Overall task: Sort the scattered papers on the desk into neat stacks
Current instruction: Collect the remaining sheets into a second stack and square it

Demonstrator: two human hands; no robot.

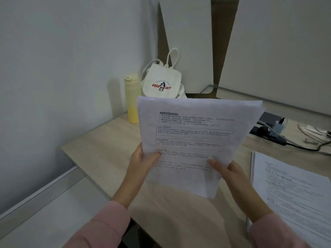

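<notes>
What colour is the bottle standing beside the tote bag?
The bottle is yellow, paler cream toward its top; the head view shows it best.

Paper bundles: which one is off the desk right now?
The sheaf of white printed sheets held between left hand and right hand; the other white stack lies flat on the pale wooden desk.

White tote bag (162, 81) read "GOOD LUCY" in red around a small cartoon figure. Print on held papers (193, 138) was too blurred to read.
</notes>
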